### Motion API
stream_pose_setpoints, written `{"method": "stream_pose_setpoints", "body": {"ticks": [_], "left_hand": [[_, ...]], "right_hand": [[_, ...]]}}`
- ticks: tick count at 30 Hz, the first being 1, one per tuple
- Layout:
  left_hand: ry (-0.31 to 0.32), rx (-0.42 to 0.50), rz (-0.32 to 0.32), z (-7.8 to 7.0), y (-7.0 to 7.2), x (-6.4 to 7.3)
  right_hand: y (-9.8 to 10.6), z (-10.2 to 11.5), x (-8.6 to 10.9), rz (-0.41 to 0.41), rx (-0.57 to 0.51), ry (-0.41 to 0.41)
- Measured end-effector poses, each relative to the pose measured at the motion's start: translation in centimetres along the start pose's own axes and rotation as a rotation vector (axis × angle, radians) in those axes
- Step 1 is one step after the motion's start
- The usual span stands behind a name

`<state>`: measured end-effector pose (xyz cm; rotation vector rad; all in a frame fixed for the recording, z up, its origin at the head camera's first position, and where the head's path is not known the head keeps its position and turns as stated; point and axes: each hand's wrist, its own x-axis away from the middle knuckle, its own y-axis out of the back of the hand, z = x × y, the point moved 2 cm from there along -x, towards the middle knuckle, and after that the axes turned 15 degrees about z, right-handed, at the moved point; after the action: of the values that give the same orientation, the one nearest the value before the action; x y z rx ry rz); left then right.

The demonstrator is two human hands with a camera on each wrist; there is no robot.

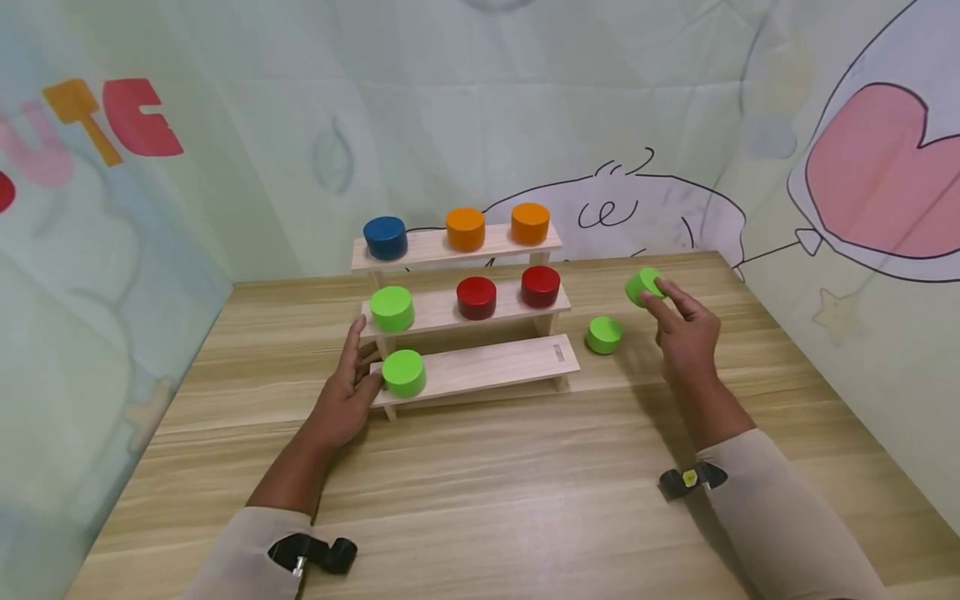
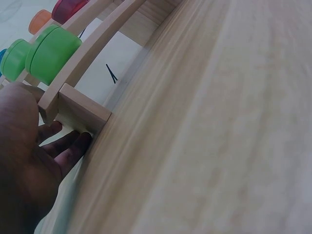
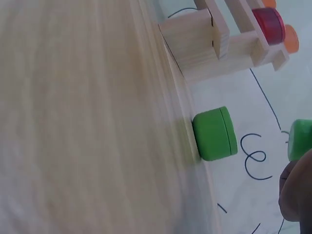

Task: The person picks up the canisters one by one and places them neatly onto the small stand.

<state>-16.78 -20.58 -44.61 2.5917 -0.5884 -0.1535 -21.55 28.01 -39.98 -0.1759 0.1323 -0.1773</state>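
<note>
In the head view, a three-step wooden rack [image 1: 487,367] stands on the table. My left hand [image 1: 347,400] holds its left end, thumb by the lowest step and the other fingers beyond the support. A green cylinder [image 1: 404,373] sits on that step right by the thumb; another green cylinder [image 1: 392,309] is on the middle step above. Off to the right, my right hand [image 1: 688,333] pinches a tilted green cylinder [image 1: 643,286] between thumb and fingertips, raised over the table. Below and left of it, one more green cylinder [image 1: 603,335] stands on the tabletop beside the rack.
Two red cylinders [image 1: 476,298] share the middle step. The top step carries a blue cylinder [image 1: 386,238] and two orange cylinders [image 1: 465,229]. A printed cloth backdrop [image 1: 480,125] rises behind the wood-grain table [image 1: 487,492].
</note>
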Motion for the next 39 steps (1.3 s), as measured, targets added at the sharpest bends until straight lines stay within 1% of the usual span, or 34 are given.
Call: {"method": "stream_pose_setpoints", "body": {"ticks": [7, 10, 15, 19, 22, 28, 34, 39], "left_hand": [[-0.003, -0.001, 0.002, 0.0, 0.0, -0.1], [0.0, -0.005, 0.001, 0.0, 0.0, -0.1], [0.002, -0.003, -0.005, 0.1, 0.0, -0.1], [-0.003, 0.002, -0.009, 0.1, -0.1, -0.1], [-0.006, -0.001, -0.009, 0.2, -0.1, -0.1], [-0.008, -0.003, 0.002, 0.2, 0.1, -0.1], [-0.02, 0.0, 0.003, 0.1, 0.2, -0.1], [-0.01, 0.001, 0.004, 0.1, 0.1, -0.1]], "right_hand": [[-2.0, 1.4, 1.5, -0.009, -0.043, 0.136], [-2.8, 1.8, 2.0, 0.0, -0.045, 0.175], [-4.0, 2.4, 2.8, 0.011, -0.044, 0.207], [-4.9, 2.9, 3.5, 0.026, -0.02, 0.217], [-5.7, 3.2, 4.1, 0.047, 0.028, 0.211], [-7.4, 3.5, 5.6, 0.127, 0.119, 0.177], [-8.7, 3.6, 6.5, 0.203, 0.166, 0.15], [-9.9, 3.4, 7.2, 0.251, 0.173, 0.166]]}}
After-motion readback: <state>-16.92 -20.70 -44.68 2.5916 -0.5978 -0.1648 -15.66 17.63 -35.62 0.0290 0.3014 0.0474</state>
